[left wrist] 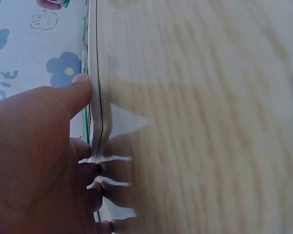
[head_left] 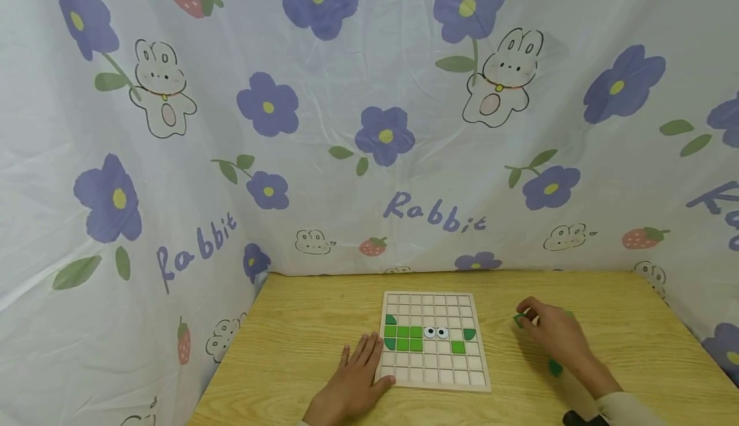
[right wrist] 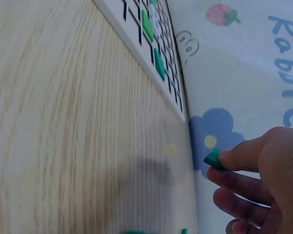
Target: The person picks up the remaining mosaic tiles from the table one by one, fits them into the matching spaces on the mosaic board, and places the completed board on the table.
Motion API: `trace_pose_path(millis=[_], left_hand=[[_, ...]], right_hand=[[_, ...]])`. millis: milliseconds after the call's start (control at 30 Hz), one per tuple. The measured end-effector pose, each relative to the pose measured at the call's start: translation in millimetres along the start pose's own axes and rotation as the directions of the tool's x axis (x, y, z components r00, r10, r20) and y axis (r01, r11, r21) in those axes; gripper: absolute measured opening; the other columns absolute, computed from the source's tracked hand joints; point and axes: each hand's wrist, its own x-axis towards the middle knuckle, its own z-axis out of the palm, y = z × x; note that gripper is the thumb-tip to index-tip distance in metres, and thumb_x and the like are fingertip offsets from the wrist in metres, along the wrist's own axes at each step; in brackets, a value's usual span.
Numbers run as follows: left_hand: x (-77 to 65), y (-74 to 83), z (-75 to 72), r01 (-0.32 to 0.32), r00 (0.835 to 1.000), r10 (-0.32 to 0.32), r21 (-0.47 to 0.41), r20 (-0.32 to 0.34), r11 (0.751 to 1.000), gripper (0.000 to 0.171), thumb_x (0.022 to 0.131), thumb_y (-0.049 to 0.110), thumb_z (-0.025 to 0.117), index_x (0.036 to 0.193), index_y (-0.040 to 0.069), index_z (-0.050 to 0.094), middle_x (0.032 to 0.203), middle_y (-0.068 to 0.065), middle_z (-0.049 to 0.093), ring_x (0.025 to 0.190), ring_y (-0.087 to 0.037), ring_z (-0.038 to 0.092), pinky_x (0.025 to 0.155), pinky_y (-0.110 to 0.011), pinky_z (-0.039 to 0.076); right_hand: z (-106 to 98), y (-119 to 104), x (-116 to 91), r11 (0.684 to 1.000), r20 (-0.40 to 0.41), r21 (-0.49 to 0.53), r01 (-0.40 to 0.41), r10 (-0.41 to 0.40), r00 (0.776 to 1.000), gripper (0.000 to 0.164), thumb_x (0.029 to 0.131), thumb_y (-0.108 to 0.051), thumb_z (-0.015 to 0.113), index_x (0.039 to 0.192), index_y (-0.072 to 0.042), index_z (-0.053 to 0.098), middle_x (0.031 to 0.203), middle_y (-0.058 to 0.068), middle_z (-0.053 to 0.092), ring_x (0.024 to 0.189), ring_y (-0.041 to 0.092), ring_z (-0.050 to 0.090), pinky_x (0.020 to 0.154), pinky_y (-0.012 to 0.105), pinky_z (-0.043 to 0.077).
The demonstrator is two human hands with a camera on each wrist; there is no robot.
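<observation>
A pale wooden grid board lies on the table. My left hand rests along its left edge, fingers straight, thumb at the near corner. Several light green square tiles fill cells at the board's left, with dark green rounded tiles above and below them. Two eye tiles sit in the middle; another green square and a dark green rounded tile lie to the right. Right of the board, my right hand pinches a small dark green tile between thumb and fingertips, raised above the table.
A dark green tile lies beside the right forearm, and another green piece shows partly behind the right hand. Part of a black object shows at the bottom edge. A patterned curtain hangs behind the wooden table.
</observation>
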Motion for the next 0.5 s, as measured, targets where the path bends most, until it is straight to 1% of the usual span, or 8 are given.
trace_pose_path(millis=[67, 100, 167, 233, 267, 367, 467, 500], left_hand=[[0.1, 1.0, -0.4, 0.003, 1.0, -0.003, 0.009, 0.0, 1.0, 0.087, 0.108, 0.063, 0.048, 0.17, 0.007, 0.025, 0.179, -0.016, 0.017, 0.167, -0.038, 0.013, 0.127, -0.074, 0.011], [0.3, 2.8, -1.6, 0.012, 1.0, -0.012, 0.038, 0.007, 0.999, 0.086, 0.108, 0.062, 0.048, 0.17, 0.007, 0.025, 0.179, -0.016, 0.017, 0.167, -0.039, 0.015, 0.128, -0.073, 0.013], [0.3, 5.0, -2.5, 0.019, 1.0, -0.019, 0.054, 0.007, 0.998, 0.086, 0.109, 0.061, 0.049, 0.17, 0.006, 0.025, 0.179, -0.016, 0.018, 0.166, -0.039, 0.015, 0.128, -0.073, 0.013], [-0.9, 9.3, -6.8, 0.028, 0.999, -0.03, 0.077, 0.03, 0.997, 0.085, 0.109, 0.058, 0.05, 0.17, 0.005, 0.023, 0.179, -0.016, 0.016, 0.166, -0.039, 0.015, 0.129, -0.072, 0.014], [-0.2, 5.9, -3.6, 0.013, 1.0, -0.014, 0.059, 0.016, 0.998, 0.084, 0.11, 0.058, 0.049, 0.171, 0.006, 0.022, 0.18, -0.015, 0.015, 0.167, -0.038, 0.013, 0.129, -0.071, 0.011], [-0.8, 2.9, -2.0, -0.004, 1.0, 0.004, 0.032, 0.007, 0.999, 0.086, 0.109, 0.061, 0.047, 0.171, 0.005, 0.022, 0.18, -0.016, 0.016, 0.167, -0.038, 0.013, 0.129, -0.072, 0.011], [-0.9, 1.0, -0.7, -0.016, 1.0, 0.016, 0.006, 0.001, 1.0, 0.088, 0.109, 0.064, 0.044, 0.171, 0.004, 0.022, 0.179, -0.018, 0.015, 0.167, -0.039, 0.012, 0.128, -0.074, 0.009], [-1.5, 2.1, -1.8, -0.01, 1.0, 0.01, 0.012, 0.007, 1.0, 0.089, 0.109, 0.065, 0.044, 0.17, 0.004, 0.022, 0.179, -0.018, 0.016, 0.167, -0.04, 0.013, 0.127, -0.075, 0.011]], right_hand=[[0.6, -6.9, -0.2, 1.0, -0.01, 0.003, 0.015, -0.015, 1.0, 0.019, 0.096, -0.018, 0.08, 0.112, -0.009, 0.074, 0.09, -0.003, 0.077, 0.07, 0.006, 0.063, 0.057, 0.025, 0.048], [1.7, -9.5, 0.1, 1.0, -0.014, 0.007, 0.02, -0.02, 1.0, 0.018, 0.095, -0.017, 0.081, 0.111, -0.009, 0.074, 0.089, -0.003, 0.076, 0.069, 0.006, 0.061, 0.057, 0.025, 0.047], [3.4, -15.2, 1.1, 0.999, -0.013, 0.026, 0.025, -0.024, 1.0, 0.018, 0.095, -0.016, 0.081, 0.11, -0.009, 0.074, 0.087, -0.004, 0.074, 0.068, 0.003, 0.058, 0.057, 0.024, 0.046], [5.8, -20.1, 1.8, 0.999, -0.018, 0.042, 0.026, -0.026, 1.0, 0.017, 0.095, -0.016, 0.081, 0.109, -0.01, 0.074, 0.087, -0.005, 0.073, 0.067, 0.001, 0.055, 0.057, 0.023, 0.044], [6.9, -22.7, 2.2, 0.998, -0.017, 0.058, 0.031, -0.03, 0.999, 0.017, 0.095, -0.015, 0.081, 0.109, -0.009, 0.074, 0.087, -0.005, 0.072, 0.067, 0.001, 0.054, 0.057, 0.023, 0.044], [10.1, -30.6, 2.6, 0.994, -0.011, 0.107, 0.037, -0.036, 0.999, 0.016, 0.095, -0.014, 0.081, 0.109, -0.009, 0.073, 0.087, -0.006, 0.071, 0.066, 0.0, 0.052, 0.057, 0.023, 0.043], [15.0, -37.4, 1.7, 0.988, 0.005, 0.152, 0.034, -0.035, 0.999, 0.015, 0.096, -0.015, 0.08, 0.108, -0.011, 0.073, 0.088, -0.007, 0.071, 0.067, 0.0, 0.052, 0.058, 0.023, 0.044], [17.1, -39.3, 1.5, 0.986, 0.014, 0.167, 0.028, -0.03, 0.999, 0.014, 0.096, -0.015, 0.08, 0.107, -0.011, 0.073, 0.088, -0.007, 0.071, 0.067, 0.0, 0.052, 0.058, 0.023, 0.044]])
